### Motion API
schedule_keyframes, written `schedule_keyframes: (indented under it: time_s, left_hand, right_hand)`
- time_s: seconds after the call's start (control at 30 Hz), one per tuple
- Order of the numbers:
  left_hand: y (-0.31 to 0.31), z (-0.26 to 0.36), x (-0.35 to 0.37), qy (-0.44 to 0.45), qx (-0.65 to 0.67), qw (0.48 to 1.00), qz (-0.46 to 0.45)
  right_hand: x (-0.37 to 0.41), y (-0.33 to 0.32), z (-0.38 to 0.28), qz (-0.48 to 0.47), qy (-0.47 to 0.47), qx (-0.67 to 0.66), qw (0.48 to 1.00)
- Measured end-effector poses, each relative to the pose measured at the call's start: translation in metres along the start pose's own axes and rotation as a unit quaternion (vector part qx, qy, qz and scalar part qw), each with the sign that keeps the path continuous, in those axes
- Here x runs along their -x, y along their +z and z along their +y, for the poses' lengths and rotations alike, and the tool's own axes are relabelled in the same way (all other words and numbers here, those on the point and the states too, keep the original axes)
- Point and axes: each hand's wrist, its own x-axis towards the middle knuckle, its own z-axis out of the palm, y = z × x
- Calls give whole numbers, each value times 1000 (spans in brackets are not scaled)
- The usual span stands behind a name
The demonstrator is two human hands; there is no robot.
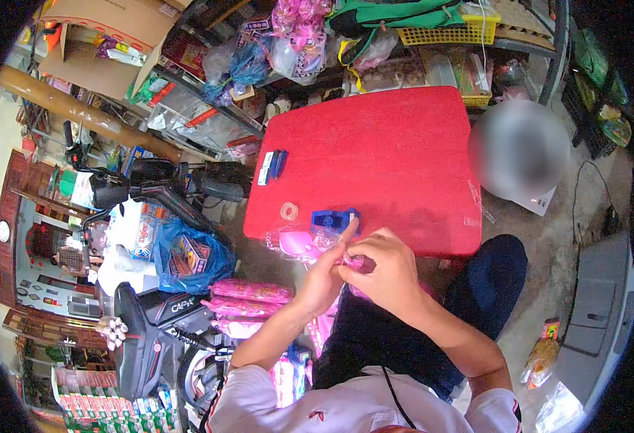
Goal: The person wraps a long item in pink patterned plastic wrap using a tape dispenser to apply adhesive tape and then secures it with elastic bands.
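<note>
Both my hands meet over the near edge of a red table [375,155]. My left hand [322,280] is closed around the gathered end of a pink plastic package [359,263], one finger stretched toward a blue tape dispenser [324,218]. Pinched fingers of my right hand [389,273] press on the same gathered plastic; the exact grip is partly hidden. Left of my hands lies a flat pink piece [297,244] in clear wrapping. A roll of tape [289,211] rests on the tabletop near the dispenser.
Blue pen-like or cutter-like items [278,165] lie at the table's left edge. Pink packages [251,291] are stacked below left, beside a motorbike seat [144,332] and a blue bag [191,256]. Loaded shelves [526,45] stand behind. A blurred round shape [520,148] is at right.
</note>
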Motion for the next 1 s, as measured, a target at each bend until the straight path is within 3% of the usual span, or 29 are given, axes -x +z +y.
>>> schedule_keyframes:
  time_s: [0.33, 0.73, 0.83, 0.87, 0.93, 1.0]
  left_hand:
    - [2, -13, 4, -10, -55, 998, 13]
    - [-8, -10, 11, -13, -87, 996, -19]
    - [-25, -9, 17, 11, -80, 997, 17]
    - [-31, -3, 24, -2, -208, 978, 32]
    - [-25, 37, 49, -28, -450, 890, 61]
    - [-28, 80, 62, -79, -583, 799, -125]
  right_hand:
    - [1, -9, 3, -79, 73, 4, 994]
    - [-2, -21, 15, -131, 9, -33, 991]
    - [-3, -28, 13, -118, 2, -20, 993]
    - [-4, -30, 13, -118, 0, -19, 993]
    - [-6, -33, 14, -118, -3, -17, 993]
    - [-6, -32, 14, -121, -10, -24, 992]
